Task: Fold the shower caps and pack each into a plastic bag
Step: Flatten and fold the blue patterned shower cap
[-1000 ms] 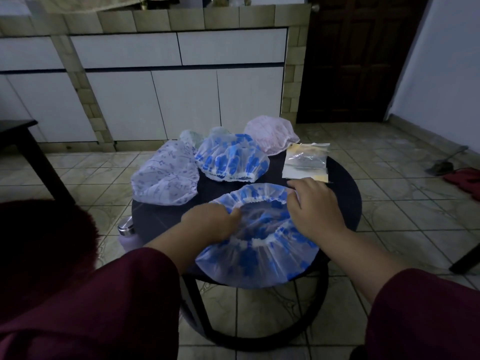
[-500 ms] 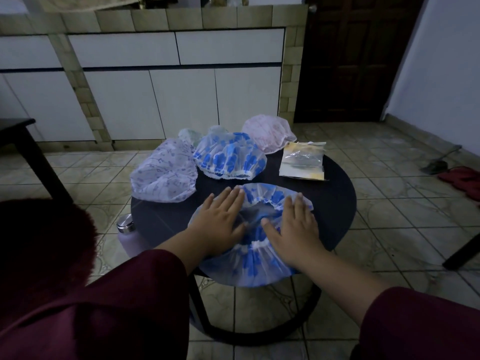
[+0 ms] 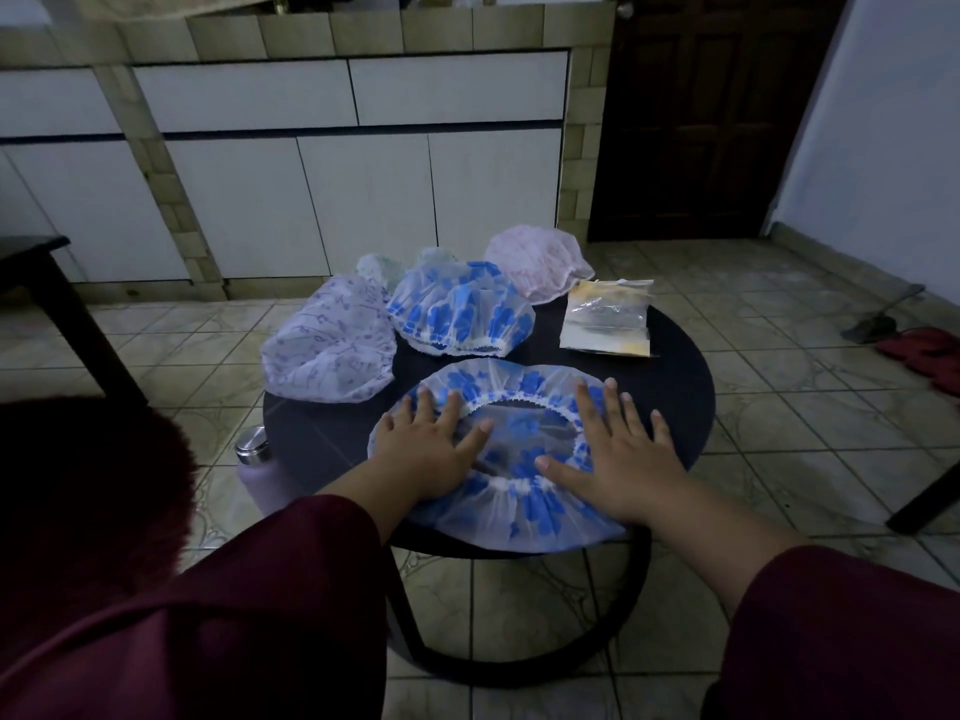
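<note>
Shower cap, blue-flowered: thin translucent plastic, round, gathered to a white frilled elastic rim; lies opening-up at the near edge of the round dark tabletop, its near hem hanging slightly past that edge

Left hand: flat on the cap's left side, fingers straight and spread, pressing the film down

Right hand: flat on the cap's right side, fingers likewise spread, little finger reaching onto the tabletop

Step in hand, as judged: smoothing and flattening the cap before the first fold; nothing folded or bagged yet. The next move would call for lifting one side and bringing it across onto the other, keeping the slippery film from springing back at the elastic

Beyond this cap:
- second blue-flowered cap, puffed, directly behind it
- lilac-patterned cap, crumpled, behind and left
- pink cap, domed, behind and right, at the far rim
- pale green cap, mostly hidden, farthest back
- plastic bags, clear and glossy, flat stack with yellowish edges, behind and right

Left of the cap, below the tabletop: lilac bottle with metal lid, on the tiled floor
</note>
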